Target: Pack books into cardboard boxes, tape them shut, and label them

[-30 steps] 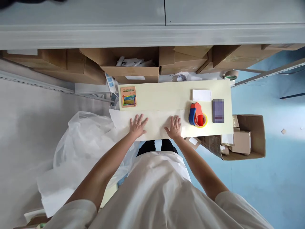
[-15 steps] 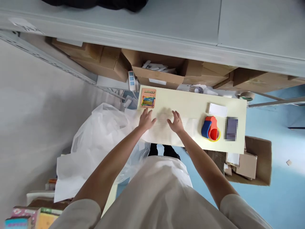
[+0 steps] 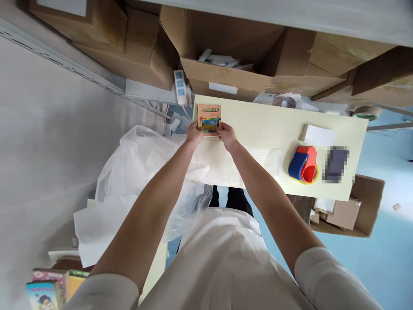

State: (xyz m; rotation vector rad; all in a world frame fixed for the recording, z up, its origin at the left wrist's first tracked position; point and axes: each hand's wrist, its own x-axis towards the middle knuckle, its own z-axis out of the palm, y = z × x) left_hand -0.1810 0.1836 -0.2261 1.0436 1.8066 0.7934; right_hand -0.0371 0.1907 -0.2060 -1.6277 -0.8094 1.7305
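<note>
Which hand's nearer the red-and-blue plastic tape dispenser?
Right. The right hand is left of the red-and-blue plastic tape dispenser, apart from it, holding the lower right of the orange, picture-covered book. The left hand holds the book's lower left, farther away.

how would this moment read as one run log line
left hand: holds book, left side | right hand: holds book, right side | tape dispenser: on table, untouched

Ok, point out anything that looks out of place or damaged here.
A small brown scrap lies alone on the blue floor, right of the carton near the table, like stray litter. The held book shows no obvious damage.
</note>
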